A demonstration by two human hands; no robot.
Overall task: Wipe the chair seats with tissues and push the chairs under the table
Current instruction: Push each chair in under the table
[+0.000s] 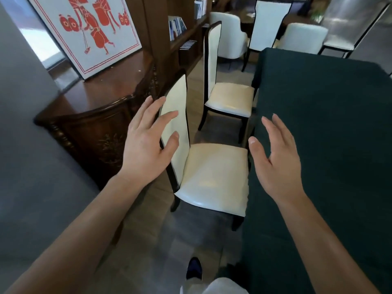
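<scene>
Your left hand point(146, 143) spreads wide over the near chair point(212, 177) backrest at 10 o'clock. Your right hand point(275, 158) hovers wide and empty by the desk point(328, 124) edge at 2 o'clock.

No readable text, label, brand or number anywhere. Only a red figure print with a red line border on the white framed panel point(84, 28) leaning on the dark wooden sideboard point(101, 96), pictorial, without legible characters. Booklets or cards point(177, 26) on the shelving behind, blue and white, too blurred to read; a dark stack with pale stripes point(187, 44) one shelf lower, likewise unreadable. Nothing printed on the near chair point(212, 177), the far chair point(230, 96) or the green tablecloth point(328, 124).
</scene>
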